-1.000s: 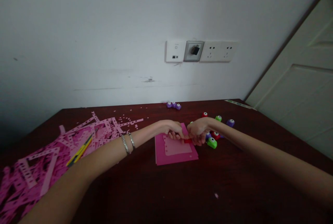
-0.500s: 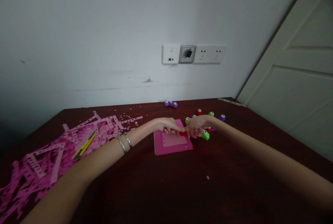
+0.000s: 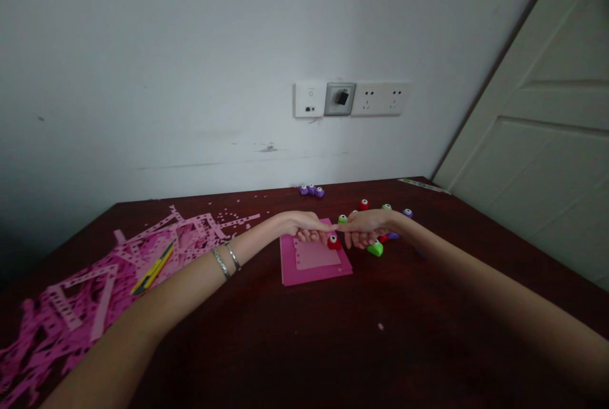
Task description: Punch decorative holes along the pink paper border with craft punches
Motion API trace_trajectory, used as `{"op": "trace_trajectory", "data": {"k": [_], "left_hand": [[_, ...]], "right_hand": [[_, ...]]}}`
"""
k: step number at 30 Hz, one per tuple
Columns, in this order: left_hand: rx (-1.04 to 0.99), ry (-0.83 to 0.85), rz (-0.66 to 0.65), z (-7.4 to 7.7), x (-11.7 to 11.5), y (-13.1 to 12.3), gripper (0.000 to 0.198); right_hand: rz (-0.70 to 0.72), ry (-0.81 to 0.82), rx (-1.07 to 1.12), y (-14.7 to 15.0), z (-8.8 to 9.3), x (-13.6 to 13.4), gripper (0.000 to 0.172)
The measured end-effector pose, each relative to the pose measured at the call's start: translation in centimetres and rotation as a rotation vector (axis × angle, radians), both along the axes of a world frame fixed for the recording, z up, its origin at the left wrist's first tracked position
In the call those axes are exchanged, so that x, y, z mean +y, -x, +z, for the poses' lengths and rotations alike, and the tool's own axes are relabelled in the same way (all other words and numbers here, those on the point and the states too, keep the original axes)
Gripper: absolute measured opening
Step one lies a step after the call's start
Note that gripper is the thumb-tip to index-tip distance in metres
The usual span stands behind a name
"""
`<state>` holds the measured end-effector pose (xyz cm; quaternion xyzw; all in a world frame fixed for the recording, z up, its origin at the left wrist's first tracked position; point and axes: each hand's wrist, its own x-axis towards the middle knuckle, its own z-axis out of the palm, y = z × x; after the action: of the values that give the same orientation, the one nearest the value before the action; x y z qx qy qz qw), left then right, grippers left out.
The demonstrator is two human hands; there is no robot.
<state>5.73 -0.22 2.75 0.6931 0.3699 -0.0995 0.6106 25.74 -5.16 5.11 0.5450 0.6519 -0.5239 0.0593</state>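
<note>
A red craft punch (image 3: 333,243) with a white button sits on the right part of the pink paper stack (image 3: 311,274), over the edge of a lighter pink sheet (image 3: 316,257) with small holes along its left side. My left hand (image 3: 308,225) hovers beside the punch, one digit stretched out above it and the others loosely curled near its left side. From the right, my right hand (image 3: 366,226) points a finger over the punch, its tip meeting or almost meeting the left one. Its other fingers hang apart, close to a green punch (image 3: 375,248).
Several more red, green and purple punches lie right of the paper, such as a purple one (image 3: 407,213). Purple punches (image 3: 311,190) stand by the wall. Punched pink strips (image 3: 104,295) and a yellow cutter (image 3: 155,268) cover the left. A ruler (image 3: 423,186) lies back right.
Both hands have lifted slightly off the red punch, whose white button now shows. Pressing fingertips covered it before. The paper stays in place.
</note>
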Motion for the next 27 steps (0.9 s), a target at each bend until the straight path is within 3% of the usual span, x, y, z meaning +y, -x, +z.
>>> {"op": "trace_trajectory", "data": {"k": [4, 13, 21, 27], "left_hand": [[-0.001, 0.014, -0.033, -0.2, 0.2, -0.3, 0.041], [0.141, -0.018, -0.080, -0.2, 0.1, -1.8, 0.026], [0.265, -0.158, -0.068, 1.0, -1.0, -3.4, 0.021], [0.341, -0.294, -0.045, 0.9, -2.0, -3.9, 0.021]], "right_hand": [[-0.026, 0.025, 0.085, -0.6, -0.7, -0.1, 0.074], [0.020, 0.047, 0.022, 0.6, -1.4, -0.3, 0.063], [0.058, 0.152, 0.036, 0.8, -1.9, 1.0, 0.059], [0.079, 0.183, -0.008, 1.2, -1.5, 1.2, 0.052]]}}
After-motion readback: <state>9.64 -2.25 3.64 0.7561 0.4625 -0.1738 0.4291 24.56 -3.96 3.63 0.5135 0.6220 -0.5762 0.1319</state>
